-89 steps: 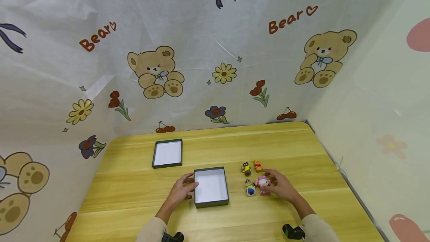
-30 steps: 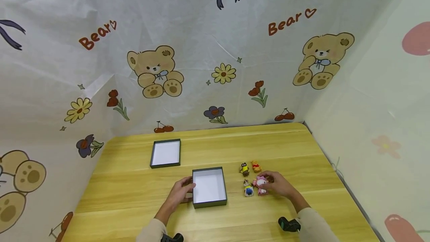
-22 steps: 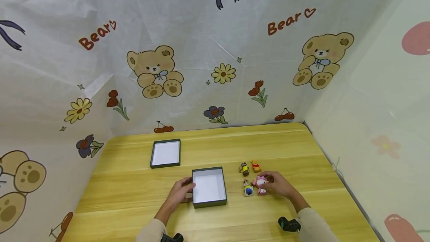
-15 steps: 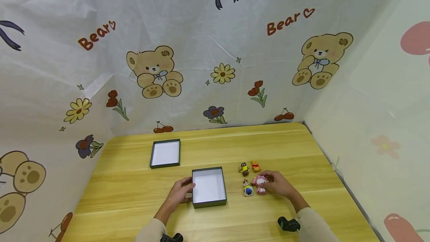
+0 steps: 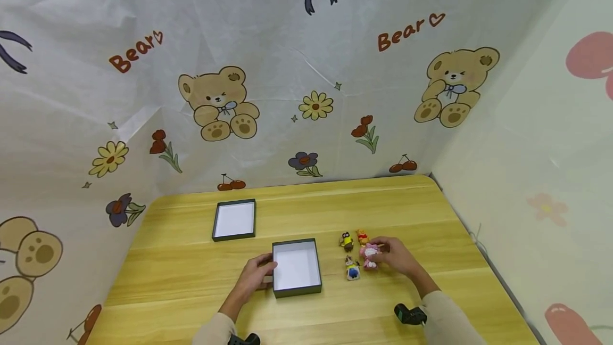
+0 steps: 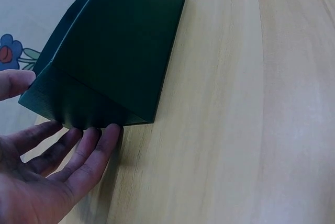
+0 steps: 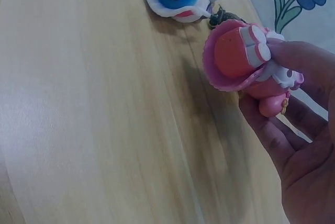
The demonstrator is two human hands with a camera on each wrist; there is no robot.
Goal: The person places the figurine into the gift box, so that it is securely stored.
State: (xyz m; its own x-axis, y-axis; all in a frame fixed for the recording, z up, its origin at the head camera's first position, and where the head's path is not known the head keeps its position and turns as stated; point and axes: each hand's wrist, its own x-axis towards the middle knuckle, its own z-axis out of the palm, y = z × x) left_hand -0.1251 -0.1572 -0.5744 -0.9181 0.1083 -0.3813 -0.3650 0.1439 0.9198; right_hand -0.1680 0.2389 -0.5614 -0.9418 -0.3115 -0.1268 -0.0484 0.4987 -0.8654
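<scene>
Here the right hand (image 5: 396, 255) is pinching the pink figurine (image 7: 230, 55) between thumb and fingers, with its shadow falling apart on the table (image 5: 407, 212), so this is looking like the pick-up step, right of the open box (image 5: 298, 292). The left hand (image 5: 251, 277) is gripping that box's left wall, thumb at the rim, fingertips at the lower edge. Any next move is calling for a firm pinch and more height, because the orange bear figurine (image 5: 362, 235), the yellow-and-black figurine (image 5: 347, 241) and the blue-and-white figurine (image 5: 352, 271) are crowding close. Bare wood is opening between them and the box; the shallow tray (image 5: 234, 220) is lying farther back, and the table's far edge is running well behind.
</scene>
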